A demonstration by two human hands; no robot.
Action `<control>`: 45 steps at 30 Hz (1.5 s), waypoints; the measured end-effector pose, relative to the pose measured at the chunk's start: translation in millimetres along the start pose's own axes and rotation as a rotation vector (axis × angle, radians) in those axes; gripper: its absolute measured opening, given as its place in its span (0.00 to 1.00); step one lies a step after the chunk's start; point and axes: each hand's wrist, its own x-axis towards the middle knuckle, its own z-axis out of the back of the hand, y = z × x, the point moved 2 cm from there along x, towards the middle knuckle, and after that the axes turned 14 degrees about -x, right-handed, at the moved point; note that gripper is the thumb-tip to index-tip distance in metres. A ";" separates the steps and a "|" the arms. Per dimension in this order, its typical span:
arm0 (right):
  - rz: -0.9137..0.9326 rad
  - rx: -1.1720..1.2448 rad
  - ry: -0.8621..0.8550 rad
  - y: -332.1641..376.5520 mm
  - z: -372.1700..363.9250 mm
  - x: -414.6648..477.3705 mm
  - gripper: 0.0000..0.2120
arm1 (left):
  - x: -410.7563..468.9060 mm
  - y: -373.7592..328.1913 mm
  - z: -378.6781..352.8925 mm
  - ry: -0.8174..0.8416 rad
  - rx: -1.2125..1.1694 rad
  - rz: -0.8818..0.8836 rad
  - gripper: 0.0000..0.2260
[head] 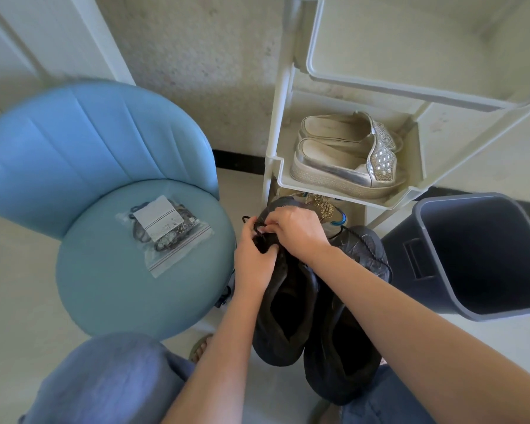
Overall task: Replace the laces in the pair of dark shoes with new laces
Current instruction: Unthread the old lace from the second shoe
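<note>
Two dark shoes stand side by side on the floor in front of me, the left shoe (283, 313) and the right shoe (349, 338). Both my hands work at the lacing of the left shoe. My left hand (253, 258) grips the shoe's tongue and the black lace (248, 220) near the top eyelets. My right hand (297, 232) pinches the same lace from the right side. A clear zip bag (166, 232) with dark laces and a white card lies on the blue chair's seat, left of my hands.
The blue padded chair (114, 289) stands at the left. A cream shoe rack (346, 185) holds a pair of silver shoes (346, 157), with another shoe under it. A grey bin (478, 255) leans at the right. My knees in blue trousers fill the bottom edge.
</note>
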 end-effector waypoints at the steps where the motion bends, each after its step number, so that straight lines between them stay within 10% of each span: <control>1: 0.065 -0.061 -0.030 1.9 -1.3 0.0 0.11 | 0.4 0.9 0.5 -0.004 -0.013 0.006 0.30; 10: 0.113 -0.082 -0.081 2.6 -7.9 1.5 0.11 | 2.2 -6.4 -1.0 -0.015 0.119 -0.065 0.23; 19: -0.311 0.842 -0.082 3.1 14.0 12.9 0.05 | 0.9 -7.0 -2.0 -0.060 0.146 -0.104 0.10; 23: -0.300 0.870 0.026 -2.1 16.0 12.3 0.05 | 7.5 -7.7 3.1 -0.137 0.094 -0.072 0.10; 30: -0.368 1.068 -0.018 -17.0 33.4 17.8 0.04 | 7.3 -24.0 5.3 -0.209 -0.222 -0.069 0.08; 34: -0.105 1.027 0.194 4.8 36.8 6.5 0.06 | 9.3 -55.2 8.4 -0.254 -0.495 -0.064 0.11; 39: -0.109 1.483 0.312 17.7 55.0 -8.0 0.04 | -0.3 -88.7 8.9 -0.157 -0.365 -0.145 0.08; 45: -0.089 1.241 0.374 -6.3 81.6 -33.6 0.07 | -25.7 -106.9 4.0 0.023 -0.042 -0.359 0.06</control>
